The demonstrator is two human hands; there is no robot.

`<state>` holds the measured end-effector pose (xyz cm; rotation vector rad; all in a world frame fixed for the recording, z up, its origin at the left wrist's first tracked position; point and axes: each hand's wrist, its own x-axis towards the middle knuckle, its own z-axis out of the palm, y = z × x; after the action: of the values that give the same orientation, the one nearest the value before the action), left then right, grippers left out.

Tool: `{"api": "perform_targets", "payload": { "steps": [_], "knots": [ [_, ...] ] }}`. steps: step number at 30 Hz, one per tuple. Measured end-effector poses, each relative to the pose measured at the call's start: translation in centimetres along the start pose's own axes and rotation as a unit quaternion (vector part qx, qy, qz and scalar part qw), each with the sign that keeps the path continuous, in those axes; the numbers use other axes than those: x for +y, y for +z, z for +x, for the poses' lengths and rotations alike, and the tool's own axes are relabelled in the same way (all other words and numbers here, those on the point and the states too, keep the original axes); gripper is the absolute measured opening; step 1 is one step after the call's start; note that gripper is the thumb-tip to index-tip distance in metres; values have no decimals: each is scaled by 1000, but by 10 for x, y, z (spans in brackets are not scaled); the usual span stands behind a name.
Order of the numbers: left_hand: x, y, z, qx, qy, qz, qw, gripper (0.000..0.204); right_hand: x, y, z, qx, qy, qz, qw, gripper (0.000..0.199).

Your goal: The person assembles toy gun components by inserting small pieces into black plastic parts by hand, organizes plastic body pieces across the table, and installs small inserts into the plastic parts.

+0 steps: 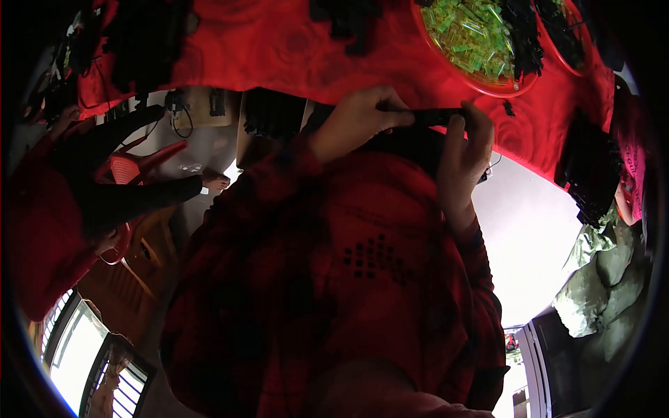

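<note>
1. Holding a black bar [433, 117] by both ends, with the left hand [362, 120] and the right hand [468, 148], in front of the torso and, as viewed, at the near edge of the red tablecloth [279, 52].
2. Pinching the left end narrowly between left thumb and fingers, with that tip partly hidden.
3. Gripping the right end just as narrowly, between right thumb and bent forefinger; leaving the middle bare between both hands.
4. Running crosswise along its long axis, left to right, nearly level in view.
5. Pointing one end at each hand; impossible to tell front from back.
6. Beyond and to the right, on the tablecloth: a red bowl [489, 89] of yellow-green clear pieces [470, 38], with a small black piece [509, 108] just beside.
7. Farther right, well apart: a dark pile [591, 167].
</note>
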<state>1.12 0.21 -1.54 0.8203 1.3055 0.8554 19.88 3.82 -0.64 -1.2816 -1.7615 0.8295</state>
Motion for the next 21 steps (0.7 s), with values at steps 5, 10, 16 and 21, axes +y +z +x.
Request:
{"api": "perform_targets", "payload": {
  "steps": [5, 10, 16, 21],
  "knots": [
    [9, -8, 17, 51, 18, 209, 976, 27, 29, 5, 5, -47, 78, 47, 995, 24],
    [20, -8, 25, 72, 25, 298, 952, 32, 18, -9, 36, -120, 38, -83, 989, 20],
    [12, -4, 34, 140, 137, 407, 892, 28, 32, -4, 100, -59, -246, -273, 928, 21],
    [2, -4, 40, 180, 233, 449, 844, 25, 36, 3, 121, -133, -292, -374, 870, 36]
  ]
}}
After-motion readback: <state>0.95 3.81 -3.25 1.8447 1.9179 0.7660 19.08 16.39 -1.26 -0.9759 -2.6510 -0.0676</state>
